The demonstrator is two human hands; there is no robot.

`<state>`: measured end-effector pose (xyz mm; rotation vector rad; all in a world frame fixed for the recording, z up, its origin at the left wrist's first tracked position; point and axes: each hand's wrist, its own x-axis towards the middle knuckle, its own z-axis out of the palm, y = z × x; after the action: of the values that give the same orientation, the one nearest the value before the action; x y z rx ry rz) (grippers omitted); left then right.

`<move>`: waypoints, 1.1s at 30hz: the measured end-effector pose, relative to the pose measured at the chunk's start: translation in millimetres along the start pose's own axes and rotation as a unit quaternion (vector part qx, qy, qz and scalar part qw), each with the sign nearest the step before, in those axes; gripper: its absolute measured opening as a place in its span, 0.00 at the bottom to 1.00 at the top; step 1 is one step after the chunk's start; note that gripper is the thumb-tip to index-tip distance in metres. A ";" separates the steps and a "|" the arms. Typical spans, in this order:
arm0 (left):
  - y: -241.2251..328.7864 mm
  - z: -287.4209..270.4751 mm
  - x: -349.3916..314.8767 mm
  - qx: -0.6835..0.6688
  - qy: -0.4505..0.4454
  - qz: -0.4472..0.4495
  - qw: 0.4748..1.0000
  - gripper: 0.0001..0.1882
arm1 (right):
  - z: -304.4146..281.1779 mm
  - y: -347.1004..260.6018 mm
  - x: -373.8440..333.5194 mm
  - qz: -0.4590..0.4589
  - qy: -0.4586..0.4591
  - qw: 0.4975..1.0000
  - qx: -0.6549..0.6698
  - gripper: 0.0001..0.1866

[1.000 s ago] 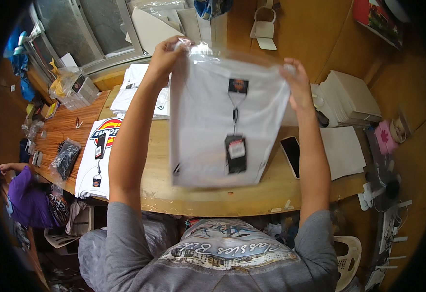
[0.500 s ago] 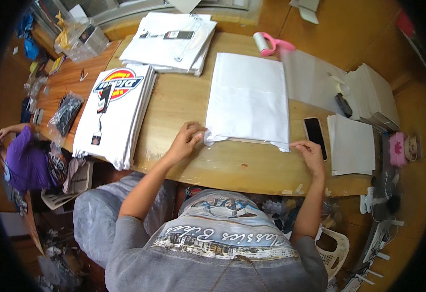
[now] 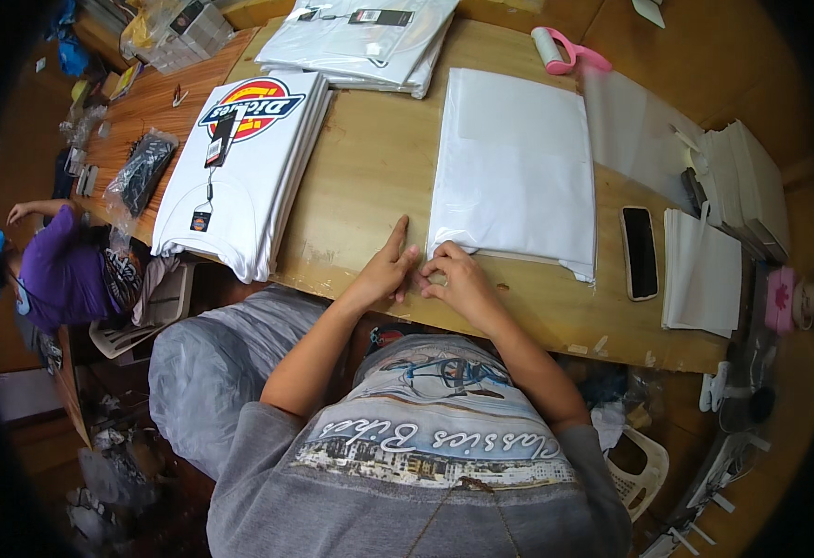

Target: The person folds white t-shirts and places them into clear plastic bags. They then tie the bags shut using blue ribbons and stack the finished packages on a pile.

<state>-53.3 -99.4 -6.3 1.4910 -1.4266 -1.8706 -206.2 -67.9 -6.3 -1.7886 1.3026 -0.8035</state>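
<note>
While lying flat on the bench, the bagged white shirt runs lengthwise away from the person. Both hands, left & right, pinch its near left corner, fingers closed on the bag edge.

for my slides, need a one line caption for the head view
Both hands, left hand and right hand, press the near corner of a bagged white shirt on a wooden table.

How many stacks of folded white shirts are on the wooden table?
2: one stack with a round printed emblem at the table's left, and one stack at the far edge. The bagged shirt by the hands is single. More may lie out of view.
</note>
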 end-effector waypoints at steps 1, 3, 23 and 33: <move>-2.3 1.4 -0.5 -0.007 0.006 0.013 1.000 0.29 | 2.0 1.6 -1.7 0.003 0.005 1.000 -0.007 0.10; -10.9 2.8 0.3 -0.021 0.017 0.031 0.999 0.28 | 6.4 6.2 -4.1 0.009 0.017 1.000 -0.019 0.10; -16.0 10.3 3.3 0.063 0.077 0.096 0.990 0.23 | -73.8 35.6 -122.5 0.105 0.173 0.976 -0.083 0.06; -9.1 -9.0 -3.7 0.260 -0.041 0.275 0.925 0.17 | -187.1 34.1 -304.3 0.585 0.186 0.661 -0.431 0.08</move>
<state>-41.2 -97.0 -11.6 1.0343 -2.2235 -1.2734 -463.4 177.2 43.9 -0.8332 2.9275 0.3242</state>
